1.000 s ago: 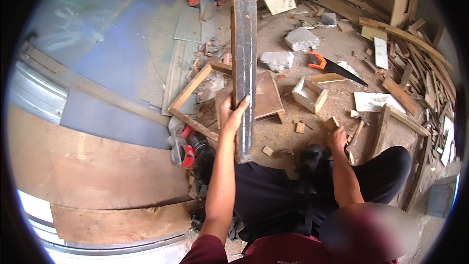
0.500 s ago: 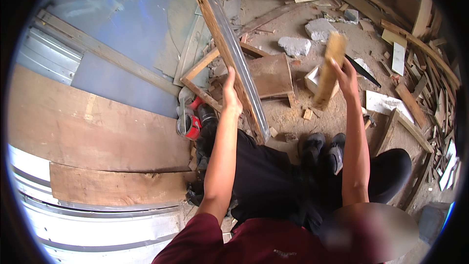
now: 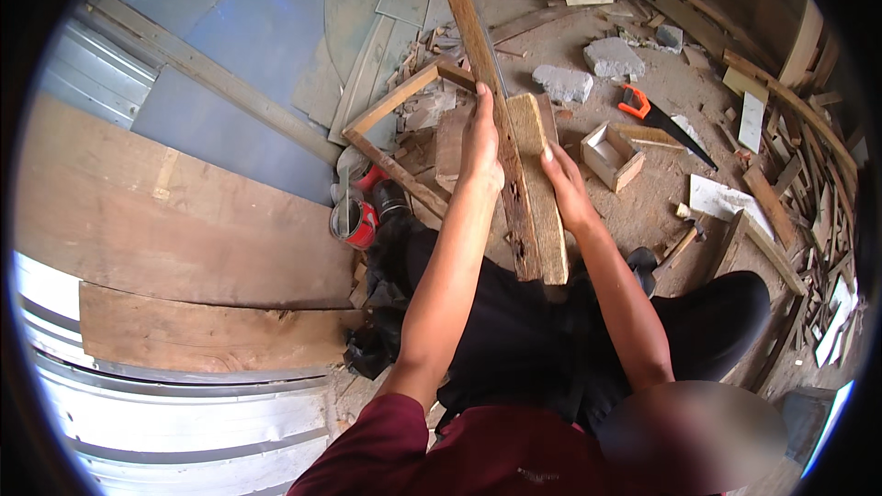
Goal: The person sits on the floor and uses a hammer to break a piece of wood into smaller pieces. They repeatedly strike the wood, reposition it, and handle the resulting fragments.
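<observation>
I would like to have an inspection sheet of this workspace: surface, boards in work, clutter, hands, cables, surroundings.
Surface: dusty floor with scattered wood scraps
Job's things: long board and shorter board, held alongside each other
Clutter: orange-handled saw, hammer, small open box, pale rubble chunks
Hands: left hand holds the long board; right hand holds the shorter board; grips partly hidden
Cables: nothing seen
Surroundings: wood pile at right, brown sheet at left
</observation>
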Motion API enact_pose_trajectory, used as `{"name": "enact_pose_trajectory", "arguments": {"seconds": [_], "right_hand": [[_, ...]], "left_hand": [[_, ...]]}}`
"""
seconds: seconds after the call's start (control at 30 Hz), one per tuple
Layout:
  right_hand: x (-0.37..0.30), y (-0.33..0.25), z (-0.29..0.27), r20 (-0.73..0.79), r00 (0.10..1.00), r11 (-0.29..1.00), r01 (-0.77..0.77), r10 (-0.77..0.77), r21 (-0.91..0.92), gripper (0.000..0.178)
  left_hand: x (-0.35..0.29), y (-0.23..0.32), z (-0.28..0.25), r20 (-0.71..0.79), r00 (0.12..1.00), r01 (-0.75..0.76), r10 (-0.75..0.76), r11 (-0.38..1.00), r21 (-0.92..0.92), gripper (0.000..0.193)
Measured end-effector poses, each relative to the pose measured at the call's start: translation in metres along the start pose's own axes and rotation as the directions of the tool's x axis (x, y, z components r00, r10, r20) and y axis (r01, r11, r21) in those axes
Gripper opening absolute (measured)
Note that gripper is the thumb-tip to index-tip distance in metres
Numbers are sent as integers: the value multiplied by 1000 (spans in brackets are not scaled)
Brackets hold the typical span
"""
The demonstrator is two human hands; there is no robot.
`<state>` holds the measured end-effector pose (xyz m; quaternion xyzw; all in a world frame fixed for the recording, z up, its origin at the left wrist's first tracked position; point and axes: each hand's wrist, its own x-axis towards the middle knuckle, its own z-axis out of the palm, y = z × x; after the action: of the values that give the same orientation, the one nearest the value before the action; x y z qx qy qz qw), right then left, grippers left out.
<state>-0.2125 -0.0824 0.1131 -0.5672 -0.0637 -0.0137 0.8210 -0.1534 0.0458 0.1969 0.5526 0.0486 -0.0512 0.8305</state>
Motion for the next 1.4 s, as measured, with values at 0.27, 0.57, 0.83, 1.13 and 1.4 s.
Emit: {"name": "enact_pose_trajectory", "arguments": {"seconds": [0.27, 0.57, 0.83, 1.13, 1.4], "right_hand": [[1, 16, -15, 29, 967, 953, -255, 254, 162, 83], [-16, -6, -25, 198, 930, 936, -335, 309, 113, 89], [-18, -21, -31, 167, 949, 885, -309, 266, 348, 72], [-23, -26, -23, 169, 901, 835, -434, 400, 338, 68], [-23, -13, -28, 236, 841, 723, -539, 486, 433, 64]], "left_hand": [[-16, -41, 1, -125, 986, -96, 109, 990, 103, 80], [1, -41, 3, -90, 994, -50, 55, 997, 50, 80], [-4, -51, 16, 27, 1000, 1, -5, 985, 171, 68], [5, -68, -3, -47, 999, 19, -14, 995, 100, 60], [9, -76, -11, -78, 997, 3, 2, 998, 61, 53]]}}
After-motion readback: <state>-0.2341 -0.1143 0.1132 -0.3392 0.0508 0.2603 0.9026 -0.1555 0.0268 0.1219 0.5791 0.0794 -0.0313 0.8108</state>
